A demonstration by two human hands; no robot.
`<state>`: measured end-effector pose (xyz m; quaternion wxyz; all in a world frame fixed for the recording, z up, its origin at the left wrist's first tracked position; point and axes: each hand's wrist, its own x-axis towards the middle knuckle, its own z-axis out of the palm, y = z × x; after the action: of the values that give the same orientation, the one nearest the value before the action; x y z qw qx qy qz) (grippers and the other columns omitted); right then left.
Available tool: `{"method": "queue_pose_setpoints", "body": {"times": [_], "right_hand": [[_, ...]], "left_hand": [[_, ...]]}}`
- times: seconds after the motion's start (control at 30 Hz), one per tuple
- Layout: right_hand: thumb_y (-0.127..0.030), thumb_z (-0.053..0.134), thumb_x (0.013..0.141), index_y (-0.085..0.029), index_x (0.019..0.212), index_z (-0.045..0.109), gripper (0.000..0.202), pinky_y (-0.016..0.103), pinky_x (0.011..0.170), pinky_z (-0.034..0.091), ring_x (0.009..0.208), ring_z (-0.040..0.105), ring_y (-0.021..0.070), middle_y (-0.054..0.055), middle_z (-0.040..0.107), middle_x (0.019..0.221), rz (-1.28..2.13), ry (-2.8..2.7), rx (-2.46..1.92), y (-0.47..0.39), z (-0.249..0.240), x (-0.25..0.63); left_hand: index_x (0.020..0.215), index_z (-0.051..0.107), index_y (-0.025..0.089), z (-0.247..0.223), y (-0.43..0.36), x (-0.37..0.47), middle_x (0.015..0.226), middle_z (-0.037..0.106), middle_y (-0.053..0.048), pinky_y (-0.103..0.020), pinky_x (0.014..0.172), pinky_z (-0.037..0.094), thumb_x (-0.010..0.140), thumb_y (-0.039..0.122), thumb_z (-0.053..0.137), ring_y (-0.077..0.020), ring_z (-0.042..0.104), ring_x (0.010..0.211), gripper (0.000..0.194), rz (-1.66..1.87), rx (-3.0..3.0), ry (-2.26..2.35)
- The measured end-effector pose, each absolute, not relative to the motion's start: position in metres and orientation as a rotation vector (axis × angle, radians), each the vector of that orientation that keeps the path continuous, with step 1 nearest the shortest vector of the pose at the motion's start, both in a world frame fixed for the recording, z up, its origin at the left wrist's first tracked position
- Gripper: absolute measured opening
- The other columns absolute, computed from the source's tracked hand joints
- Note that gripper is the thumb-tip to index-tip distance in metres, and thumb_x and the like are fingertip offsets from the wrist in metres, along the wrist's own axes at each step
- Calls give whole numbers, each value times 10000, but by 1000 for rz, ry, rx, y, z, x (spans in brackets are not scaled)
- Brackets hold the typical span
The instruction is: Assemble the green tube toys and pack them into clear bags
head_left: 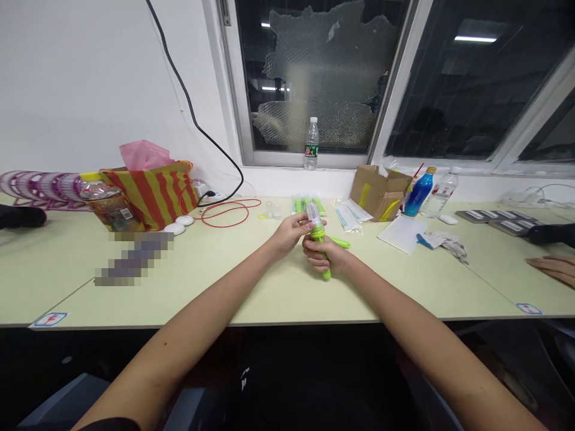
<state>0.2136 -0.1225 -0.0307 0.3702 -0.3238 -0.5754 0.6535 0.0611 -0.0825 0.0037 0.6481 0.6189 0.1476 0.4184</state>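
Note:
Above the table, my right hand wraps round a bright green stick-like handle with a clear ribbed plastic top. The handle's lower end points down toward me, and its clear end leans away. Closed fingers of my left hand pinch the piece where the clear part meets the green collar. Another flat green piece lies on the table just right of my right hand. Behind my hands sit several green parts in clear packaging. Small clear caps stand behind my left hand.
A striped bag and a large drink bottle stand left, near a red cord. Clear packets, a cardboard box, a blue bottle and gloves are right. Another person's hand rests at the right edge.

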Motion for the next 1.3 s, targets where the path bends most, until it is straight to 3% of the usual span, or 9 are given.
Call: {"method": "queue_pose_setpoints", "body": {"times": [0.13,0.27,0.4,0.6,0.7,0.87,0.97,1.1,1.3], "right_hand": [[-482,677,776,-227,752,483,322,259,450,318,483,446,153,-14,499,545,892,-1469,-1185,-113,-40,197],[-374,653,765,-218,781,528,201,273,543,365,664,543,201,47,618,741,537,-1448,-1258,-113,-43,183],[-346,639,754,-234,690,433,243,250,438,321,455,416,134,-35,455,505,953,-1489,-1080,-123,-35,184],[-482,618,784,-245,713,330,380,204,346,217,340,197,78,-119,269,433,1935,-1665,-593,-130,-22,202],[-528,561,839,-233,716,363,376,228,412,287,380,311,89,-86,356,488,1467,-1671,-911,-123,-19,199],[-325,595,818,-214,838,447,186,268,581,321,682,535,184,40,586,784,245,-1640,-1612,-118,-24,186],[-332,536,857,-207,867,467,143,277,585,294,688,523,193,59,594,779,64,-1631,-1641,-120,-24,182],[-388,570,825,-216,667,423,277,264,514,281,529,427,136,-10,481,565,461,-1561,-1404,-123,-20,185],[-421,608,791,-246,639,275,406,198,348,177,337,142,56,-123,218,420,1882,-1616,-679,-133,-21,194]], "left_hand": [[1016,605,150,20,-88,68,962,705,-106,-386,896,470,722,462,767,-252,657,992,458,1169,1234,415],[815,529,176,40,-89,83,627,548,2,-342,694,485,737,607,701,-162,614,627,470,1257,1108,540],[628,368,211,54,-94,95,471,335,74,-271,471,362,737,573,727,-69,384,384,521,1239,1127,567],[557,258,214,62,-98,90,416,231,99,-250,415,355,771,523,711,-44,278,315,588,868,1155,271],[574,315,208,61,-85,88,425,284,97,-237,397,347,759,462,729,-51,308,321,520,1147,1104,394],[617,381,201,57,-67,94,459,363,83,-222,428,385,782,414,696,-66,407,372,414,1629,938,608],[610,371,200,59,-70,99,459,353,83,-220,427,380,795,422,682,-62,398,367,425,1643,905,583],[575,324,203,68,-82,96,430,316,82,-236,421,379,788,465,701,-63,375,338,506,1444,1025,448],[546,263,209,83,-95,76,394,224,85,-249,386,336,864,482,617,-59,271,282,549,868,1153,257]]}}
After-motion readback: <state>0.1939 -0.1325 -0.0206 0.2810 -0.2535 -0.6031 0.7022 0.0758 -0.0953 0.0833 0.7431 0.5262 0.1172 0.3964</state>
